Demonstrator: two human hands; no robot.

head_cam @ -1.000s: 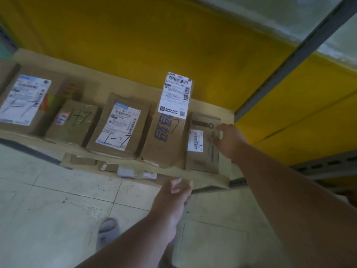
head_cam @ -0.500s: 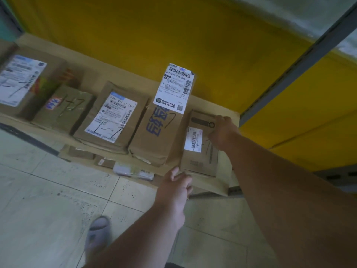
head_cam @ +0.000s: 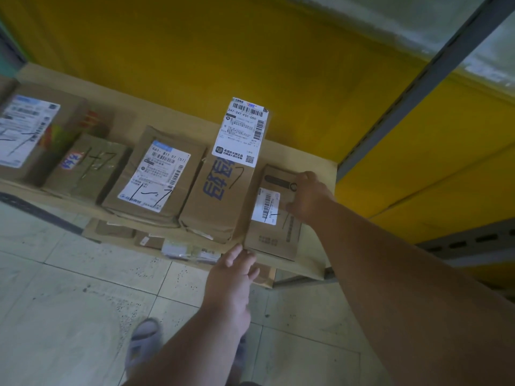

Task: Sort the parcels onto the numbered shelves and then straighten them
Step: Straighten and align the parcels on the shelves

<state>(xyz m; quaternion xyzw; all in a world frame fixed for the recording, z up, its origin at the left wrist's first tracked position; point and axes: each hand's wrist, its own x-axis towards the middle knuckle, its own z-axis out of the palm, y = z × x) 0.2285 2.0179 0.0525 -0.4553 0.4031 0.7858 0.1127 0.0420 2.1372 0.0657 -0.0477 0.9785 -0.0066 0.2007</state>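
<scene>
Your right hand (head_cam: 308, 197) lies flat on top of the small box (head_cam: 274, 215) at the right end of the shelf (head_cam: 317, 260), fingers spread over its upper right part, pressing rather than gripping. Your left hand (head_cam: 232, 277) is loosely open, its fingertips touching the near left corner of that same box at the shelf's front edge. The small box sits tight against the tall box (head_cam: 220, 196) with blue lettering and a white label standing up from its far end. To the left follow, side by side, a labelled parcel (head_cam: 156, 176), a brown box (head_cam: 89, 165) with "1-7" written on it, and a larger labelled box (head_cam: 30, 135). Behind them is a yellow wall (head_cam: 223, 51); below, your sandalled foot (head_cam: 143, 341) on the tiled floor (head_cam: 69, 296).
</scene>
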